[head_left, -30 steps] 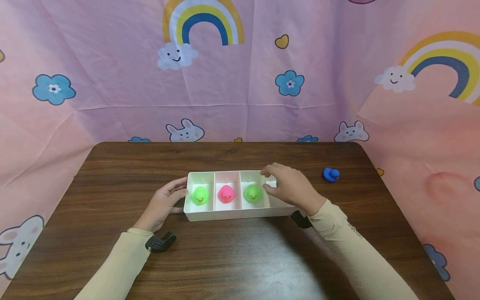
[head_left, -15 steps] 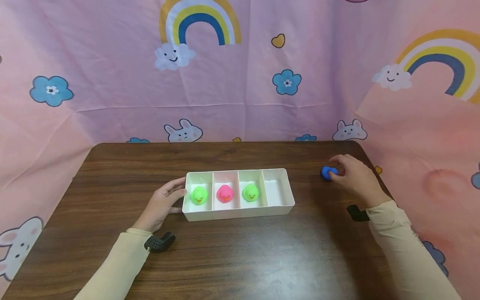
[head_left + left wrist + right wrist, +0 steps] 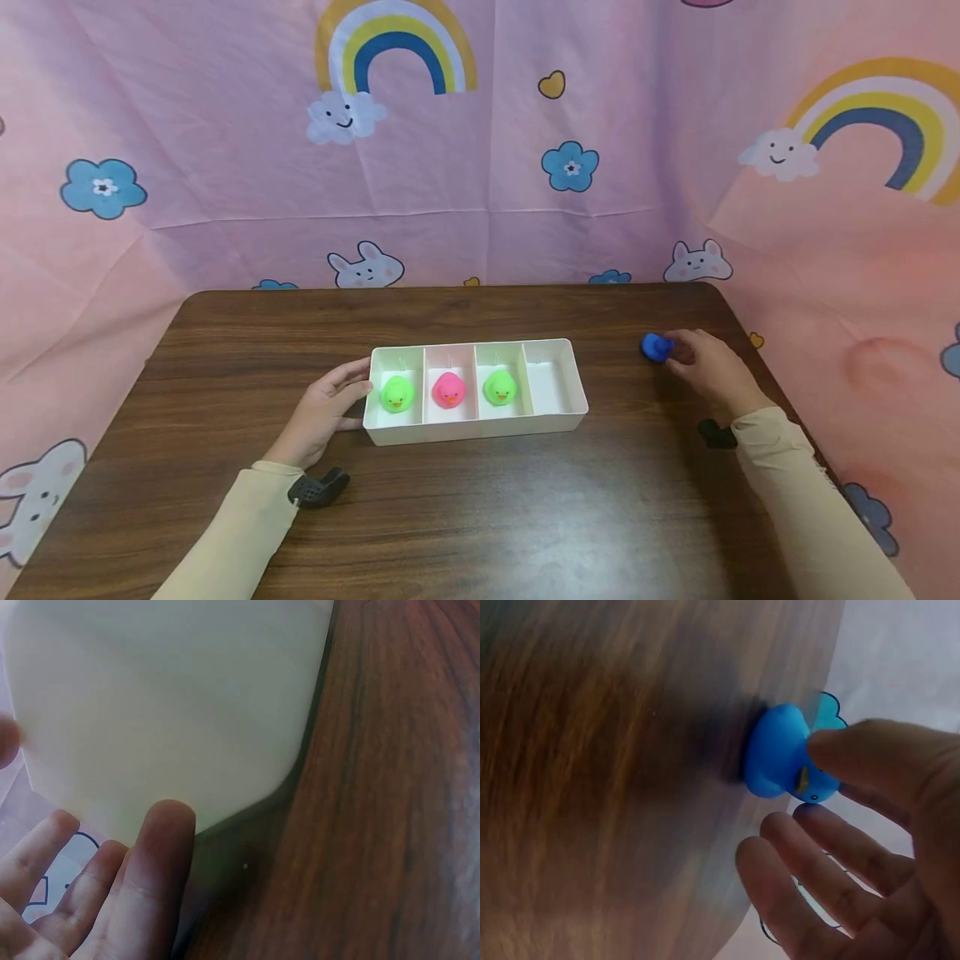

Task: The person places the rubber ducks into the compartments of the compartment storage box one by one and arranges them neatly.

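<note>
My left hand (image 3: 315, 412) lies at the left end of a white divided box (image 3: 472, 429), its fingers spread and fairly straight against the end wall. In the left wrist view, fingertips (image 3: 169, 817) touch that pale wall. A green rubber duck (image 3: 397, 394), a pink rubber duck (image 3: 448, 390) and another green rubber duck (image 3: 499, 387) occupy the first three compartments from the left; the rightmost is bare. At the table's right, my right hand (image 3: 712, 371) pinches a blue rubber duck (image 3: 655, 348) by the head between thumb and index finger. The duck's base appears at the tabletop (image 3: 776, 750).
A dark wood-grain table (image 3: 450, 517) carries everything. Behind and beside it hangs a pink and purple cloth (image 3: 450, 167) with rainbows and bunnies. Black wrist devices (image 3: 318, 489) sit on both wrists. The cloth comes close to the right arm.
My right hand has moved right, from over the box's right compartment to the blue rubber duck, and now pinches its head. The duck has turned slightly. My left hand stays at the box.
</note>
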### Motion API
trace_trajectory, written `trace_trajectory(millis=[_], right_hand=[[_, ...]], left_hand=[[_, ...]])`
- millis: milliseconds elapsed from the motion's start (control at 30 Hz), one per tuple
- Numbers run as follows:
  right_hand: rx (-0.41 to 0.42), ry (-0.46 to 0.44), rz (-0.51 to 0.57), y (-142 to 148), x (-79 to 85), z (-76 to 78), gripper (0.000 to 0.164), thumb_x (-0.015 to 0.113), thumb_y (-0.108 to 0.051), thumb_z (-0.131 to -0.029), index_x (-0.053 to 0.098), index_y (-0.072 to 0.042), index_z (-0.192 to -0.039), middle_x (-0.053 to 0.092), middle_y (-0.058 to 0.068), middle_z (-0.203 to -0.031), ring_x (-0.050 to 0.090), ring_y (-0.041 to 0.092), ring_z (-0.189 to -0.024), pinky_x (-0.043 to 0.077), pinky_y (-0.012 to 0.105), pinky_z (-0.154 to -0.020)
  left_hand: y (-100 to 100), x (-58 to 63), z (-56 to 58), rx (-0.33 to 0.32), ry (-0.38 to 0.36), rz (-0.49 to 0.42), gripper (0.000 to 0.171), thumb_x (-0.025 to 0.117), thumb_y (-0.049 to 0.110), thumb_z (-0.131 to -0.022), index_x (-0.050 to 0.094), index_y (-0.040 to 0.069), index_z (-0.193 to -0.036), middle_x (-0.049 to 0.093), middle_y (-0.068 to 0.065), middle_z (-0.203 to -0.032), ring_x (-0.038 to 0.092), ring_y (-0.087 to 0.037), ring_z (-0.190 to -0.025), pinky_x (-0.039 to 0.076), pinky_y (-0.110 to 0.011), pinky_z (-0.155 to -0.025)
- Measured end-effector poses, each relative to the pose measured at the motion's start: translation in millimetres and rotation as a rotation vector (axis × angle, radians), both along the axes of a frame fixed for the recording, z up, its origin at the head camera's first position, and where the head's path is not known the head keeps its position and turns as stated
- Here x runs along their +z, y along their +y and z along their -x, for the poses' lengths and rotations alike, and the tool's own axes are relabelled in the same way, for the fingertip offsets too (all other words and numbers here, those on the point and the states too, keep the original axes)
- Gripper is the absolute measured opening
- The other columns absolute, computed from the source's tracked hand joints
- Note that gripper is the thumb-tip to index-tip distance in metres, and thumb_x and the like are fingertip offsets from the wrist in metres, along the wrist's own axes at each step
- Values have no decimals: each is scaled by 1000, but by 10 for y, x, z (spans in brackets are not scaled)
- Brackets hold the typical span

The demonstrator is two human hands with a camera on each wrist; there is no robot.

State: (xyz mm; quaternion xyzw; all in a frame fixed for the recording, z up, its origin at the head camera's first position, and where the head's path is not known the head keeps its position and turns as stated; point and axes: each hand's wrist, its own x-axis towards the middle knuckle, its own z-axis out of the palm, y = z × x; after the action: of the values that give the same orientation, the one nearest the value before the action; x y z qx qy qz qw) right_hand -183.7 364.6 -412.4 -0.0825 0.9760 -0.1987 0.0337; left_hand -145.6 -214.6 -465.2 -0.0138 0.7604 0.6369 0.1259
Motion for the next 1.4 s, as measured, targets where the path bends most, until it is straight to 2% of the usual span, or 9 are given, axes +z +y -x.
trace_trajectory(millis=[133,467,800,1067,1400], right_hand=[[-20,15,-9,-21,-17,12,39,65,-8,-100,57,0,-137,61,26,-123,62,45,-112,52,65,-93],[-91,-4,12,-51,-30,56,32,67,-10,-100,60,1,-129,62,30,-127,63,48,-111,52,65,-93],[-71,34,20,-58,-22,53,32,71,-15,-98,68,2,-124,66,29,-121,64,47,-109,52,64,-93],[-101,32,18,-92,-22,58,32,73,-17,-97,69,1,-124,70,28,-118,68,45,-104,54,62,-89],[-106,17,4,-93,6,35,34,73,-20,-97,69,0,-124,67,28,-124,64,45,-107,52,63,-92]], left_hand=[[-1,-5,1,0,2,5,59,61,33,-106,42,13,-158,43,-19,-159,52,-38,-135,63,-40,-86],[13,13,-13,0,7,-9,58,61,31,-106,43,11,-157,42,-20,-159,52,-41,-135,63,-40,-86],[14,10,-9,4,9,-12,57,60,29,-106,43,11,-157,44,-21,-158,51,-43,-135,63,-40,-86],[2,9,-10,2,13,-11,58,61,31,-106,42,11,-157,44,-21,-157,53,-41,-133,63,-40,-85],[-4,-3,-12,0,10,-22,58,61,32,-106,43,11,-157,43,-21,-158,51,-43,-135,63,-41,-86]])
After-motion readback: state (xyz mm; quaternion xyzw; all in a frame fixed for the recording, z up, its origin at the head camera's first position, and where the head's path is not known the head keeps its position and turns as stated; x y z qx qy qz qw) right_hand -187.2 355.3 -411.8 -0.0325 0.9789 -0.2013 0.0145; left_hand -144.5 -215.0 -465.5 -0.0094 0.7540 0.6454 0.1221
